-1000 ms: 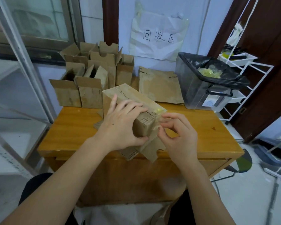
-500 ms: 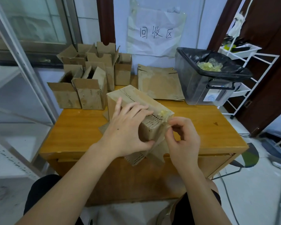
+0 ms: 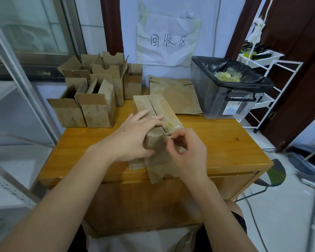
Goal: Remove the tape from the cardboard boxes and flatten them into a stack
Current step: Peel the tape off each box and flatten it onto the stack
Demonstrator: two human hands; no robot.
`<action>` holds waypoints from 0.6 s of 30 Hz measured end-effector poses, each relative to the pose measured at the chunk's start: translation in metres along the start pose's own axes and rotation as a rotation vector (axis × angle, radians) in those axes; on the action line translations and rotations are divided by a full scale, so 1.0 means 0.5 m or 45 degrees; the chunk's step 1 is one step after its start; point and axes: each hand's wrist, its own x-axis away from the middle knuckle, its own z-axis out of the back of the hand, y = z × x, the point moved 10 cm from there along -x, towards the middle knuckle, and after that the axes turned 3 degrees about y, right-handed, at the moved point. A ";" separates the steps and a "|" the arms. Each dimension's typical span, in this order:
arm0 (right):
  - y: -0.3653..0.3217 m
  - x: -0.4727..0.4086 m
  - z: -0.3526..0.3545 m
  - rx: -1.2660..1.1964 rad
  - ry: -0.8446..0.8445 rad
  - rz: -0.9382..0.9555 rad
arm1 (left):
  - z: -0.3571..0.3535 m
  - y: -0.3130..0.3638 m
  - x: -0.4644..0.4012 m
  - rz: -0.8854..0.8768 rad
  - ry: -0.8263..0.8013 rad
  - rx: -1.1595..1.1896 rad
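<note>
At the middle of a wooden table [image 3: 225, 148], seen from a head-worn camera looking down, a person works on one cardboard box [image 3: 156, 110] lying on its side, its bottom flaps open toward the viewer. Their left hand [image 3: 135, 140] steadies the box, fingers laid over the top and thumb curled round the near end. Their right hand [image 3: 187, 153] pinches a crumpled strip of clear yellowish tape [image 3: 172, 126] between thumb and fingertips, right at the box's top edge; one end of the tape appears to cling to the cardboard.

Behind, at the table's far left, stands a cluster of upright open boxes [image 3: 96, 99]. A pile of flattened cardboard [image 3: 175, 95] lies at the far middle, just beside a lined plastic bin [image 3: 222, 99] holding wads of used tape.

This looks like the tape-peeling step on the current box. Next would likely be pulling the strip fully free, dropping it in the bin, then collapsing the box and adding it to the flat pile.
</note>
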 end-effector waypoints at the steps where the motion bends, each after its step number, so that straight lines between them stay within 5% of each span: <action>1: -0.001 -0.002 0.003 -0.005 0.005 0.002 | -0.001 -0.002 0.000 0.001 -0.009 0.014; 9: -0.027 -0.004 0.031 0.295 0.064 0.246 | -0.007 -0.015 -0.012 -0.007 -0.063 0.015; 18: -0.016 -0.011 0.021 -0.082 -0.098 0.050 | -0.008 -0.018 -0.010 -0.003 -0.014 0.025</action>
